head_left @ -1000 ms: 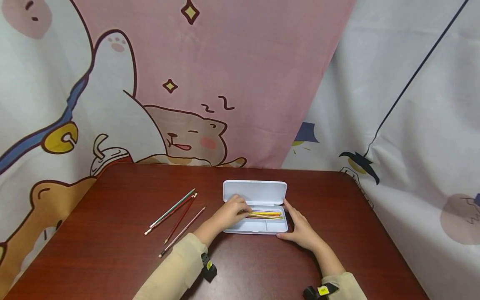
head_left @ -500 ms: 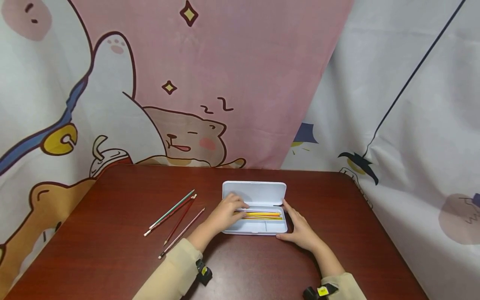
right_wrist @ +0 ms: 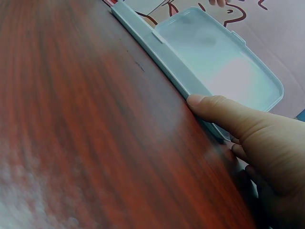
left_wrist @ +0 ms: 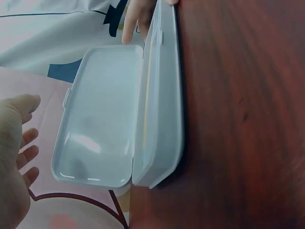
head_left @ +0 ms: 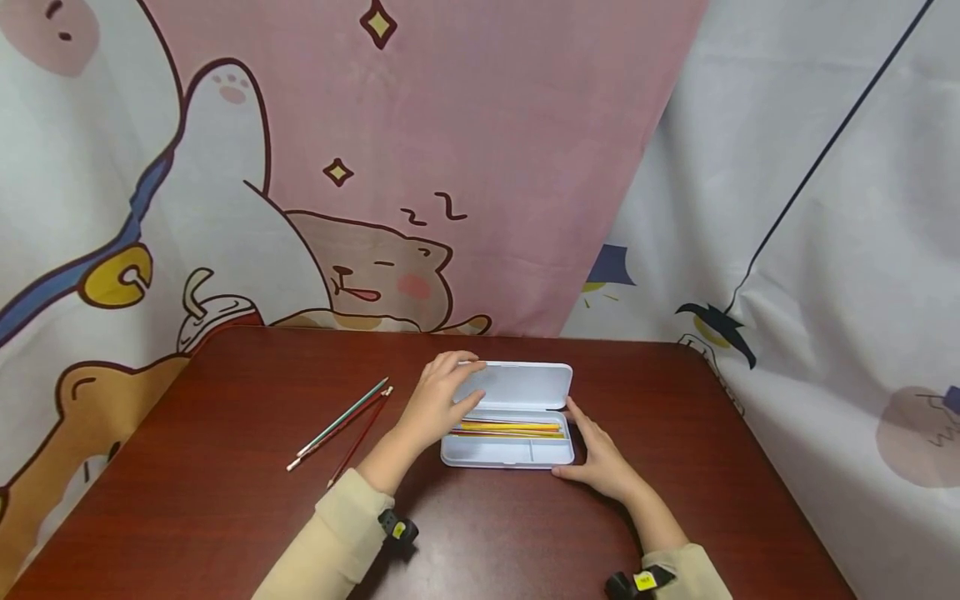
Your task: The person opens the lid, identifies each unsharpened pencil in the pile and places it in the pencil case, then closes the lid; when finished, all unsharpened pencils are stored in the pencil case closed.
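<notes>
A white pencil case (head_left: 487, 455) lies on the table with its lid (head_left: 528, 385) raised behind it. Several yellow and reddish pencils (head_left: 513, 428) lie in its rear compartment. My left hand (head_left: 431, 402) hovers over the case's left end and overlaps the lid there, fingers spread and holding nothing. In the left wrist view that hand (left_wrist: 13, 152) appears apart from the lid. My right hand (head_left: 603, 460) holds the case's right end. In the right wrist view its thumb (right_wrist: 221, 109) presses on the front edge, with the other fingers partly hidden round the end.
Left of the case, a teal pencil (head_left: 342, 417) and dark red pencils (head_left: 363, 437) lie slanted on the brown table (head_left: 495, 533). A printed curtain (head_left: 517, 167) hangs right behind the table's back edge.
My left hand has let go of the pencils in the case, lifted, and moved back and left toward the lid. Its arm now covers the nearest loose pencil. My right hand stays put.
</notes>
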Motion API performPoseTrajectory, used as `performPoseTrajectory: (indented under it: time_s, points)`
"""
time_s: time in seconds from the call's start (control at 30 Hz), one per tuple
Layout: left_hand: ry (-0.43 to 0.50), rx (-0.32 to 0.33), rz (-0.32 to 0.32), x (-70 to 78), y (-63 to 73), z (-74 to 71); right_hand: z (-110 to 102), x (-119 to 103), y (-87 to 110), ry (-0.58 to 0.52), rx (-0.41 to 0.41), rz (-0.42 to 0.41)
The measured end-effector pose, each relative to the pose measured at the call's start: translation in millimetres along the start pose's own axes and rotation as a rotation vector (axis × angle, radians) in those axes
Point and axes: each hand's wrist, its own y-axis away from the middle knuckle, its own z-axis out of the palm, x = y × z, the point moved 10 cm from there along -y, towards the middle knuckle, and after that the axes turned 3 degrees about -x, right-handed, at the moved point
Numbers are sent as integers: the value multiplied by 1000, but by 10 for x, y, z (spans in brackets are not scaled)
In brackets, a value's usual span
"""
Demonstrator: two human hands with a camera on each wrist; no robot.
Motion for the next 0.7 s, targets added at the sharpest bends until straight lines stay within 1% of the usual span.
performPoseTrajectory:
  time_s: [0.07,0.17,0.23,0.37,0.53,0.7]
  points:
    - [-14,-27,-21,-42,-37,11,0,2,3,-1,5,1]
    - [-37,-85,-55,-116,-73,67,8,-1,8,5,9,-7]
    - [-41,-118,-71,-158,-84,107,12,-2,8,11,13,-13]
    - [-27,-162,-91,-216,-78,174,6,3,3,12,21,-11]
    - [-20,-194,-105,-225,-24,213,-7,19,-3,0,19,18]
    - [-31,-203,-83,-161,65,211,-13,14,-1,0,20,15]
